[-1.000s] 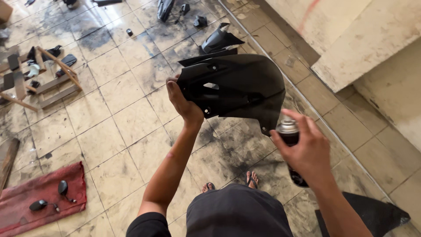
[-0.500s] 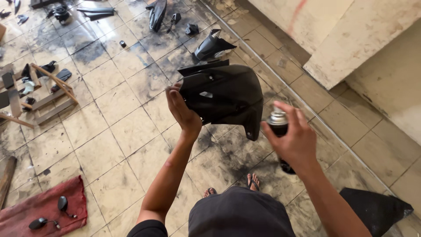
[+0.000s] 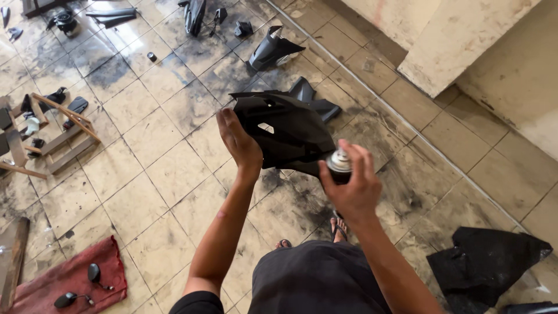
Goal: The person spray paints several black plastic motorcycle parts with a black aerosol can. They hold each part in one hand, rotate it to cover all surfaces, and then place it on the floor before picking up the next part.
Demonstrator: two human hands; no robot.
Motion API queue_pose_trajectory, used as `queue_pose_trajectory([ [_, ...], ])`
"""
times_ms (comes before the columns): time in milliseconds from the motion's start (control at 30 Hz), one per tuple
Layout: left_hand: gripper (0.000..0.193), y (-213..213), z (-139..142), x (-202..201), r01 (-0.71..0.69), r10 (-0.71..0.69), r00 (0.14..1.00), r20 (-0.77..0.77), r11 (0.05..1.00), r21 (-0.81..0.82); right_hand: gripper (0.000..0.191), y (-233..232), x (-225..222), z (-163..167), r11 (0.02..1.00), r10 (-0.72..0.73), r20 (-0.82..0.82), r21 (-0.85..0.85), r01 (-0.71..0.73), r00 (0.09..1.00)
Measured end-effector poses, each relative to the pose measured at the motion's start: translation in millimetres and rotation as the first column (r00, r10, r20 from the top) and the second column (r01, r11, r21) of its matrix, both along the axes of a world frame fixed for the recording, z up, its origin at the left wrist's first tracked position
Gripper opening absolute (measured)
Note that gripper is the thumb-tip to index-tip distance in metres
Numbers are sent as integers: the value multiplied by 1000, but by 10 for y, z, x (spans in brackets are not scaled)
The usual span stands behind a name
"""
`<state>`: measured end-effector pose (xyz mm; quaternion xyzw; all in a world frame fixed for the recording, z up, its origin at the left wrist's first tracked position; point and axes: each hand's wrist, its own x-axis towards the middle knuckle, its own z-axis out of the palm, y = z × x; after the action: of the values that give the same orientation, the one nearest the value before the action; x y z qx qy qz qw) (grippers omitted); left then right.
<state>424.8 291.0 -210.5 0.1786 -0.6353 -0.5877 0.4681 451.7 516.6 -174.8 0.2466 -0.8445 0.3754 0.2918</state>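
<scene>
Black plastic fairing panel (image 3: 288, 131) hangs above the stained tile floor (image 3: 151, 168), gripped at its near edge by the left hand (image 3: 238, 139), arm outstretched. Just right, the right hand (image 3: 349, 186) clasps a spray can (image 3: 339, 166), forefinger on top.

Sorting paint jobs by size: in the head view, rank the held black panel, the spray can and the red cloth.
1. black panel, though nearness to the camera enlarges it
2. red cloth
3. spray can

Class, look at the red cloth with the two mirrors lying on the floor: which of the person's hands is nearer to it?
Left. The left hand holds the black panel up and right of the red cloth; the right hand, gripping a spray can, is farther right.
</scene>
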Motion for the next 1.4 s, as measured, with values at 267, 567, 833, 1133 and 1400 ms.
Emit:
queue_pose_trajectory([
  [267,40,-59,108,-91,43,-19,988,156,987,-156,54,-68,98,-133,935,283,86,-247,-254,955],
  [567,34,-1203,198,355,-281,281,951,-131,602,-748,54,322,-94,-705,995,-75,404,85,44,912],
  [833,34,-2326,-323,887,388,-240,863,-445,878,279,60,-76,270,59,865,427,-17,-285,-414,904],
  [1133,49,-2675,-252,1678,418,-355,818,-452,907,44,53,138,29,-203,953,275,275,-203,-224,921],
  [1400,43,-2326,-21,1739,311,-303,920,-249,950,-7,54,198,-113,-294,980,194,371,-116,-162,908],
])
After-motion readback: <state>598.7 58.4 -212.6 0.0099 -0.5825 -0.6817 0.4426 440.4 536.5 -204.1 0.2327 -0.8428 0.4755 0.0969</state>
